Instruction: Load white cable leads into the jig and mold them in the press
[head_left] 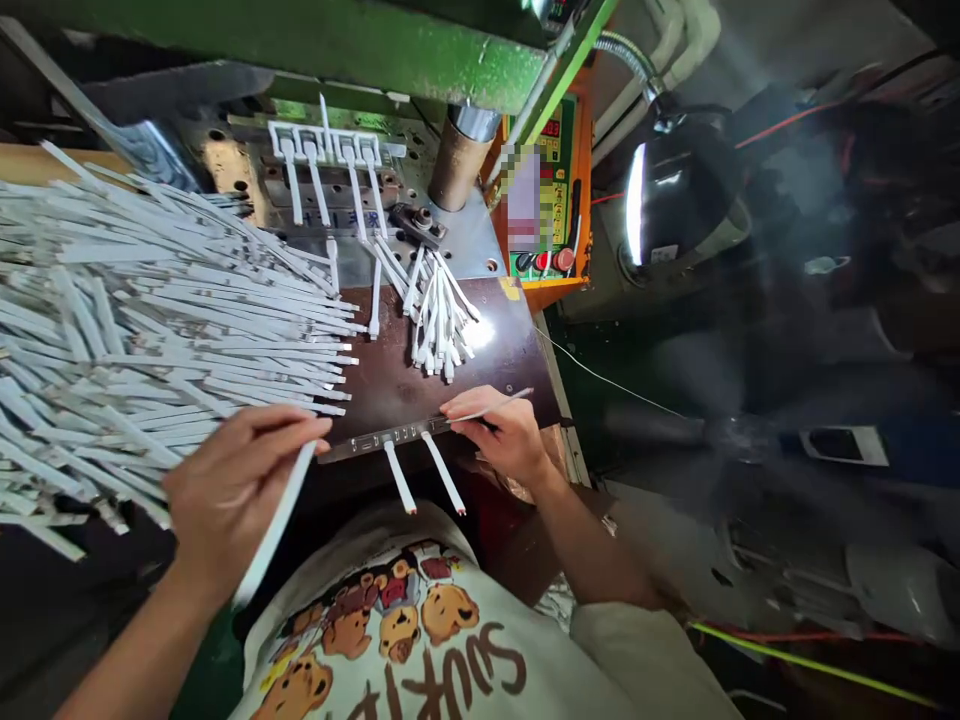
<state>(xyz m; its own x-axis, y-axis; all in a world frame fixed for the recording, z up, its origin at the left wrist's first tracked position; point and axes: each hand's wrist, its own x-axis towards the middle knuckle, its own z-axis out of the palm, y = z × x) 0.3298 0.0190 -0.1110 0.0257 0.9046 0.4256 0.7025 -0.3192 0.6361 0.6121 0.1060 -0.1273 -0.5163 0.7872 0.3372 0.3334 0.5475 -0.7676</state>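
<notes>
My left hand [232, 480] is closed, thumb and fingertips pinching a flat white cable [279, 525] that slants down toward my lap. At the right end of a narrow metal bar [367, 443] on the table's front edge, my right hand [504, 432] pinches a thin pale strip [499, 402], seen edge-on; its kind is unclear. Two short white cables [400, 478] sit plugged in slots of the bar and hang toward me. Left of the bar, a big heap of flat white cables [180, 320] spreads over the table.
Behind the table stands a green press [375, 70] with a white moulded piece [326, 148] and cables on its plate. A cable bundle [442, 320] lies on the brown tabletop [375, 385]. An orange control box [551, 190], black lamp [675, 200] and blurred fan [739, 435] are at right.
</notes>
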